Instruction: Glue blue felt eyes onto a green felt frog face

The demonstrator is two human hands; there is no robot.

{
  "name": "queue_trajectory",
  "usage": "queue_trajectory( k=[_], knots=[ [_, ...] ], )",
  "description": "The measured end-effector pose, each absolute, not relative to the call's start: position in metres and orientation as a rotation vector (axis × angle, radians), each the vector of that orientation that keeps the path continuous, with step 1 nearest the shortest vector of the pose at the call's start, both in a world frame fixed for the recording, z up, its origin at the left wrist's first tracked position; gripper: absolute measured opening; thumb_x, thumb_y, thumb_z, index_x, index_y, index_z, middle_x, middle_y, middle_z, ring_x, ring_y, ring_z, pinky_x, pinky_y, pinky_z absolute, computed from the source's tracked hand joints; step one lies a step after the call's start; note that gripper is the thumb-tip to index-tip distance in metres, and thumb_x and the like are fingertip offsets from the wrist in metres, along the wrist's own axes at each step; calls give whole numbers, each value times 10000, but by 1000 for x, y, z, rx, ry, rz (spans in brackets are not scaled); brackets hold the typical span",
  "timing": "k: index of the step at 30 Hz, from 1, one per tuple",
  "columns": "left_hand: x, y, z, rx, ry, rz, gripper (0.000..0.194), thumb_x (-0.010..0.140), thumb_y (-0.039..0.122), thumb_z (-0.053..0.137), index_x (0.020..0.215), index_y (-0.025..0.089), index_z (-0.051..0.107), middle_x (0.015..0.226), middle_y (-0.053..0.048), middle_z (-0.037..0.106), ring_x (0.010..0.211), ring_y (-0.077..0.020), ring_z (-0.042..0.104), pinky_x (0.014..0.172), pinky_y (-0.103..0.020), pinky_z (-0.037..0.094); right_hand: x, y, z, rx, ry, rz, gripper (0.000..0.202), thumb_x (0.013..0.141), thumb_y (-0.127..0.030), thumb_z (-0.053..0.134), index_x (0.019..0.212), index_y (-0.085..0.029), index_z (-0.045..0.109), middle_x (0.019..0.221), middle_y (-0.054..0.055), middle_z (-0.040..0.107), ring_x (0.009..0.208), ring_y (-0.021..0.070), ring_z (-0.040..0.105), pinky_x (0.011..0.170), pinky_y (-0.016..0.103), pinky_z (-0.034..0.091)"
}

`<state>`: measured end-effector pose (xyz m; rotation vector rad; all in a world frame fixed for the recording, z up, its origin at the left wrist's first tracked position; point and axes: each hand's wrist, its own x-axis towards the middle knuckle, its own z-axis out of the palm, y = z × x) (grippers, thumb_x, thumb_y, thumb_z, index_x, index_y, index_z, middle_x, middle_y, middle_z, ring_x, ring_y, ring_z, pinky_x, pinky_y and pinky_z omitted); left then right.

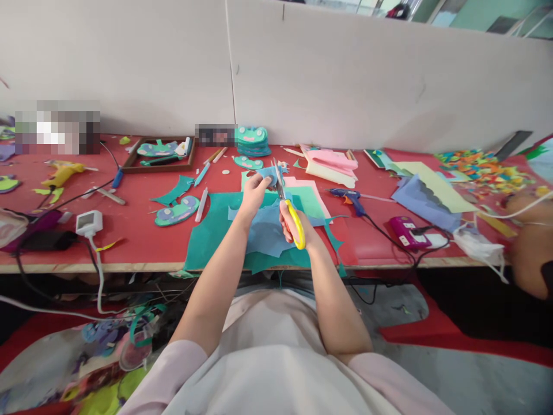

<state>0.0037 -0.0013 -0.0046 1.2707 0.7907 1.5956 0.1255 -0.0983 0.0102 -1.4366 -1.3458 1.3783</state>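
Note:
My left hand (256, 193) pinches a small piece of blue felt (268, 172) over the middle of the table. Yellow-handled scissors (295, 226) are gripped in my right hand (290, 222), their blades pointing away from me beside the blue felt. Whether the blades touch the felt is hard to tell. Below my hands lies a larger blue felt sheet (265, 230) on a dark green sheet (209, 230). Light green and pink sheets (309, 199) show behind the scissors.
A blue glue gun (349, 199) and a purple power socket (408, 232) stand to the right. Frog-like felt shapes (252, 138) are stacked near the wall. At left are a brown tray (161, 169) and a yellow glue gun (67, 173). Another person's arm (533, 253) rests far right.

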Motion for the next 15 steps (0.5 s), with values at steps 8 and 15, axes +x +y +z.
queue_trajectory(
  k=[8,15],
  knots=[
    [3,0,-6,1280,762,1599,197,750,276,596,600,166,531,578,30,558,543,-82,534,592,-224,439,125,-99,11,-1426,-1397,1317,496,765,-699,393,663,-213,388,485,-49,362,329,77,379,319,234,325],
    [4,0,-6,1274,773,1596,199,749,268,588,592,166,520,563,31,547,537,-83,529,586,-226,433,125,-99,12,-1419,-1391,1322,502,746,-709,414,661,-215,382,501,-49,384,333,72,381,306,218,318]
  ],
)
